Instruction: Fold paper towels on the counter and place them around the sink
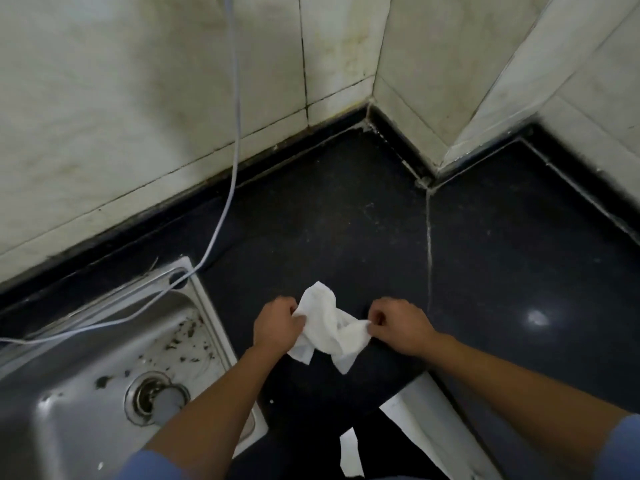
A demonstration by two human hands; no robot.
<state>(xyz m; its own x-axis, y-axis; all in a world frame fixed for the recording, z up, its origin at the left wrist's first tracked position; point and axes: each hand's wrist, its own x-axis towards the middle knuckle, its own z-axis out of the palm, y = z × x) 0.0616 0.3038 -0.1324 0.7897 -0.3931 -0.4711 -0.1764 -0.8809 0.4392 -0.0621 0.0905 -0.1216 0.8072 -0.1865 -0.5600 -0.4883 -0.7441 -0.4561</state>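
Dark worktop [346, 220] by sink [104, 358]: folding barely begun.
Left hand [277, 327] and right hand [398, 327] pinch one crumpled paper towel [329, 327]; none placed.

Saw only part of the sink [52, 427], cut off by the left and near edges. Lost the white cable [236, 133] past the far and left edges. Could not make out the fingertips of the left hand [277, 325] or right hand [398, 323], curled under against the crumpled paper towel [329, 330].

A white cable [237, 133] against tiled wall [138, 98]
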